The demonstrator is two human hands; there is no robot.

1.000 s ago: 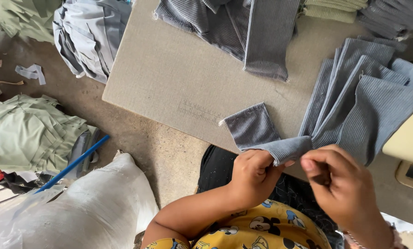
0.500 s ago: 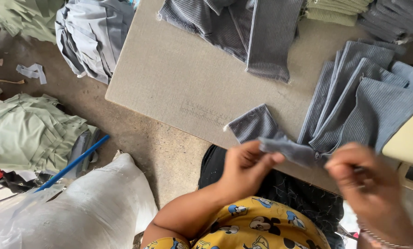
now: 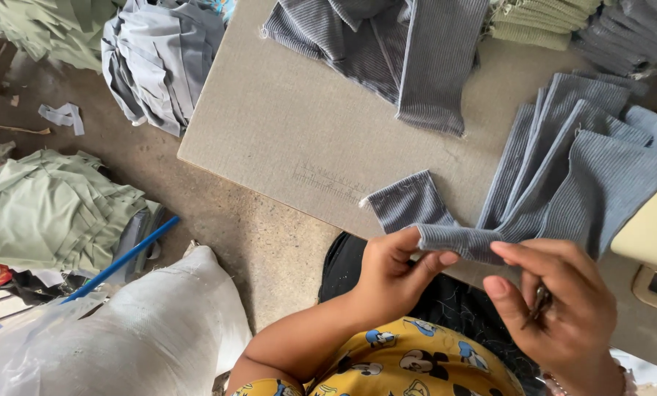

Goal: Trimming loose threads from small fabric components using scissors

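My left hand (image 3: 396,273) pinches the near end of a blue-grey ribbed fabric strip (image 3: 416,213) at the front edge of a grey work board (image 3: 306,132). The strip bends there: one end lies flat on the board, the other runs right into a fanned stack of similar strips (image 3: 585,169). My right hand (image 3: 556,308) hovers just right of the pinch, fingers curled around a small dark metal tool, its thumb and forefinger touching the strip's fold.
More grey ribbed pieces (image 3: 394,44) lie at the board's far side, with folded green pieces (image 3: 541,22) beyond. On the floor left are a green garment heap (image 3: 49,205), a grey garment pile (image 3: 159,59), a white sack (image 3: 145,330) and a blue rod (image 3: 123,257).
My right hand pulled away to the right half a second ago and has come back to the fold. The left hand keeps its pinch on the strip.
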